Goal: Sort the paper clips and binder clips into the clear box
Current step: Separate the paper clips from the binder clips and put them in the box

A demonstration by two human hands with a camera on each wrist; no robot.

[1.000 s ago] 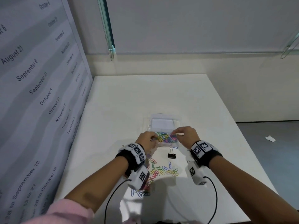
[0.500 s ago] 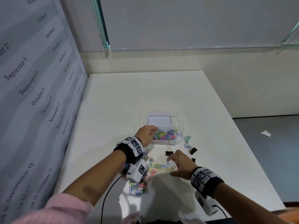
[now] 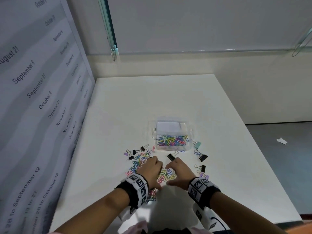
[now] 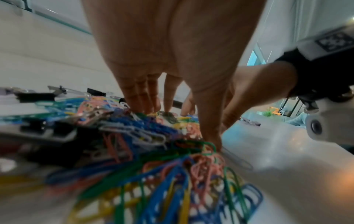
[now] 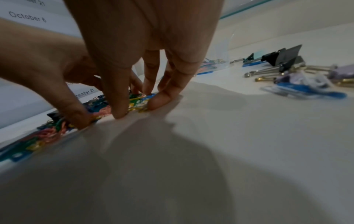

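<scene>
A loose pile of coloured paper clips (image 3: 164,175) (image 4: 153,151) (image 5: 95,109) lies on the white table in front of the clear box (image 3: 171,118). The box's near compartment holds many paper clips; its far one shows only white. My left hand (image 3: 151,169) (image 4: 172,60) stands on the pile's left side, straight fingers pointing down into the clips. My right hand (image 3: 179,171) (image 5: 116,98) cups the pile's right side, fingertips on the table and thumb spread wide. A black binder clip (image 3: 170,157) lies just beyond the right fingers.
More binder clips are scattered: black ones (image 3: 202,157) and a green one (image 3: 197,144) right of the pile, black and purple ones (image 3: 134,152) to its left. A panel printed with dates (image 3: 42,98) stands along the table's left edge. The table's right edge (image 3: 263,149) drops to the floor.
Both hands have left the box. The right hand came back to the pile first, then the left hand followed and now stands opposite it.
</scene>
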